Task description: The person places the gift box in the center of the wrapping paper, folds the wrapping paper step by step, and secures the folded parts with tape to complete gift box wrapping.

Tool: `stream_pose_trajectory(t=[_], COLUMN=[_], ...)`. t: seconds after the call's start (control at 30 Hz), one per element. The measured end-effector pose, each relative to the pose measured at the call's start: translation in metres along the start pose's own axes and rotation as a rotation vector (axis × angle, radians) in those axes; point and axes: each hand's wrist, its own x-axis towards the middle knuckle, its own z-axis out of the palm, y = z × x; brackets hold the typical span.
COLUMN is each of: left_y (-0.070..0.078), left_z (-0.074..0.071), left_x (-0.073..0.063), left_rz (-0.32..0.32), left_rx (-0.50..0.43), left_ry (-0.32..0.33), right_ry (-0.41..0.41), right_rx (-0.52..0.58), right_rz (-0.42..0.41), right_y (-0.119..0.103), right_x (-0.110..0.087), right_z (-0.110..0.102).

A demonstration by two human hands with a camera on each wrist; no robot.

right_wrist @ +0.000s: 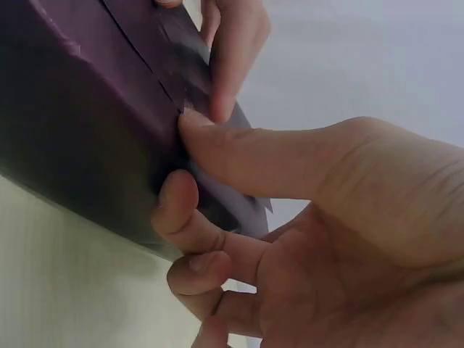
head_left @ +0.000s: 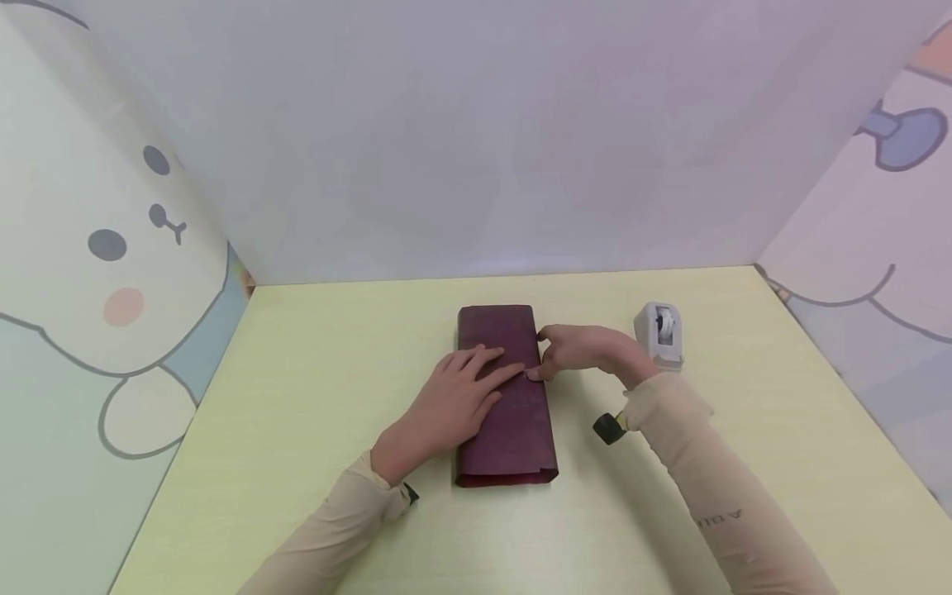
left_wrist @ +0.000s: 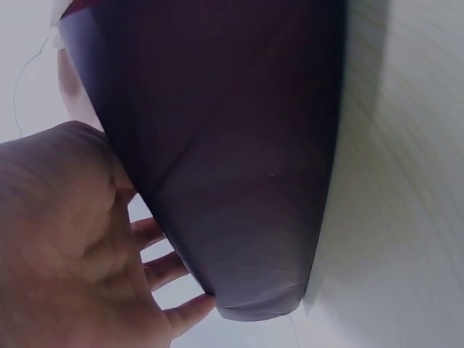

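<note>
A long box-shaped bundle in maroon wrapping paper point(head_left: 506, 430) lies on the table, its near end an open paper edge. My left hand point(head_left: 454, 402) rests on its top with fingers spread, one fingertip close to the right thumb. In the left wrist view, the left palm point(left_wrist: 65, 239) is beside the paper's long side. My right hand point(head_left: 583, 349) is at the right edge. Its thumb point(right_wrist: 239, 156) presses the paper beside a seam, and its curled index finger touches the side, bracketing the edge. A small shiny spot shows by the thumb; what it is cannot be told.
A grey tape dispenser point(head_left: 659, 335) with a roll stands at the right, beyond the right wrist. The pale yellow table point(head_left: 335, 355) meets a plain back wall point(head_left: 491, 165) and side panels with cartoon animals point(head_left: 119, 207). Dark wrist-camera parts point(head_left: 609, 429) stick out beneath the sleeves.
</note>
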Motion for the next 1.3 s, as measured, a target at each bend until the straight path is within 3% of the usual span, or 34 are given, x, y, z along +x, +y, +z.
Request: stream_pose_trajectory(t=[0.4, 0.63, 0.73, 0.83, 0.9, 1.03, 1.3], left_y=[-0.001, -0.006, -0.008, -0.008, -0.007, -0.006, -0.010], left_z=[0.004, 0.007, 0.007, 0.004, 0.001, -0.001, 0.007], left_x=[0.002, 0.005, -0.002, -0.014, -0.022, -0.033, -0.034], left_rz=[-0.033, -0.061, -0.032, 0.025, 0.066, 0.116, 0.148], left_rx=[0.020, -0.094, -0.159, -0.170, -0.151, -0.136, -0.161], left_ry=[0.007, 0.016, 0.072, 0.123, 0.143, 0.132, 0.126], right_ry=[0.009, 0.100, 0.247, 0.421, 0.492, 0.488, 0.470], right_rx=[0.085, 0.140, 0.097, 0.012, -0.038, -0.113, -0.148], right_rz=[-0.071, -0.105, -0.172, -0.307, -0.402, -0.516, -0.534], right_y=[0.015, 0.022, 0.025, 0.026, 0.025, 0.027, 0.038], right_x=[-0.001, -0.012, -0.022, -0.036, -0.044, -0.051, -0.040], right_z=[0.003, 0.011, 0.026, 0.045, 0.058, 0.080, 0.100])
